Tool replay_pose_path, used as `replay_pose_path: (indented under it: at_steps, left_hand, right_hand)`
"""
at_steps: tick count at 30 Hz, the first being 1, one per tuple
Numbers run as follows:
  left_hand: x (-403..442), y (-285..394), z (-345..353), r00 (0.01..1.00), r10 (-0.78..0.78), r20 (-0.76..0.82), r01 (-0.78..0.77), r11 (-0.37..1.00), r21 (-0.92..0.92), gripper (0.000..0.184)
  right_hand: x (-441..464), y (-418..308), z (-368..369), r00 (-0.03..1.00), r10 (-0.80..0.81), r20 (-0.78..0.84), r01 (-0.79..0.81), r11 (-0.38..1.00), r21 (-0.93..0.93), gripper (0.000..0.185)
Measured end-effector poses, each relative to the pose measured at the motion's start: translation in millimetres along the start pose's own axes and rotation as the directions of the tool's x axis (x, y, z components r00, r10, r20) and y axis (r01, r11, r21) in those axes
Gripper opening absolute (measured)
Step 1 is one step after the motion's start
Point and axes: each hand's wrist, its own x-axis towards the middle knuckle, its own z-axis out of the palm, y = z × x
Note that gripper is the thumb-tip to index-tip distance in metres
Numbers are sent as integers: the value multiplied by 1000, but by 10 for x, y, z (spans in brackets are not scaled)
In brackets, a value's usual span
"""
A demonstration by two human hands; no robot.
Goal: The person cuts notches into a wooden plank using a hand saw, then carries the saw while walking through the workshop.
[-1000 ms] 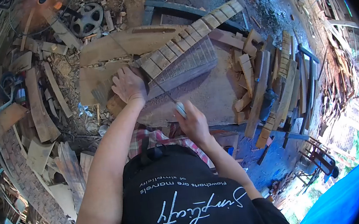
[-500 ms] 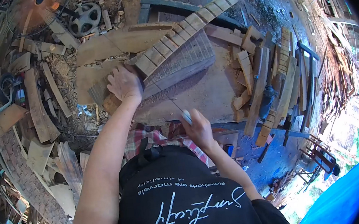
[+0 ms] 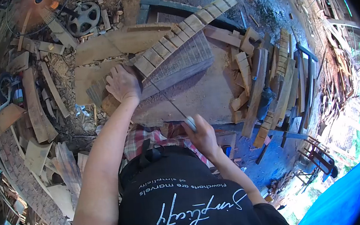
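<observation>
My right hand (image 3: 204,137) is wrapped round the pale handle (image 3: 191,123) of a handsaw. Its thin blade (image 3: 167,98), seen nearly edge-on, slants up and left to the lower end of a notched wooden strip (image 3: 181,37). A row of crosswise cuts marks the strip, which lies diagonally over a thick weathered timber block (image 3: 180,70). At the strip's lower left end, my left hand (image 3: 123,84) bears down with bent fingers, gripping the wood there. The palm hides exactly what is under it.
Below the block lies a broad worn board (image 3: 171,109). Stacked timber offcuts (image 3: 256,82) lie at the right, some notched. Planks (image 3: 39,105) and scraps lie at the left. A spoked wheel (image 3: 84,19) and a round fan-like cage (image 3: 31,14) are at the back left.
My right hand has drawn the handsaw back towards my body, slightly down and right. My left hand and the strip keep their places; the whole view has shifted a little.
</observation>
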Motion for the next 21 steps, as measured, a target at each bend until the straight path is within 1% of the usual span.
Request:
replay_pose_path:
  at_steps: [2,3,5,7,10,11,12,13,14,15,16,17,19,21]
  left_hand:
    - [19,25,-39,1000,-1,8,1,1000,-7,21]
    - [3,21,-41,1000,14,14,-14,1000,-4,21]
    - [-1,-13,39,1000,18,-1,-18,1000,-1,20]
    - [1,-48,65,999,28,-32,-27,1000,6,20]
    - [-24,-5,9,999,39,-11,-39,999,10,21]
    - [-53,2,4,997,71,2,-71,997,1,22]
    - [-72,-3,-2,995,96,11,-96,995,-6,22]
    - [-105,-16,-34,996,88,16,-88,996,-10,22]
    - [-132,-19,-65,990,138,39,-137,990,-21,22]
    - [-126,-10,-86,981,183,59,-181,983,-34,22]
    - [-103,-10,-89,984,166,64,-164,986,-33,22]
    - [-89,-13,-88,982,175,74,-174,985,-22,21]
    - [-102,-8,-74,980,180,87,-180,984,-9,21]
    - [-104,9,-51,983,181,38,-180,983,-21,20]
  right_hand:
    - [-169,55,-104,986,137,94,-141,989,34,21]
    - [-93,34,-63,985,140,101,-144,989,34,21]
    - [330,-70,150,997,58,59,-59,998,24,21]
    - [813,-203,470,999,-15,-29,15,1000,-8,26]
    - [809,-253,429,999,-32,-10,33,998,55,26]
    - [772,-264,387,999,-31,-13,31,999,44,26]
    - [710,-286,353,1000,-2,23,1,999,54,24]
    - [636,-324,348,997,30,65,-34,997,68,23]
    - [581,-348,368,997,27,76,-31,997,63,23]
    - [546,-350,404,998,46,48,-50,995,83,23]
    - [533,-341,455,997,67,23,-69,992,105,23]
    - [524,-322,515,997,66,38,-70,992,105,23]
    - [503,-277,615,989,145,31,-147,987,67,23]
    - [546,-237,691,991,129,34,-130,990,52,23]
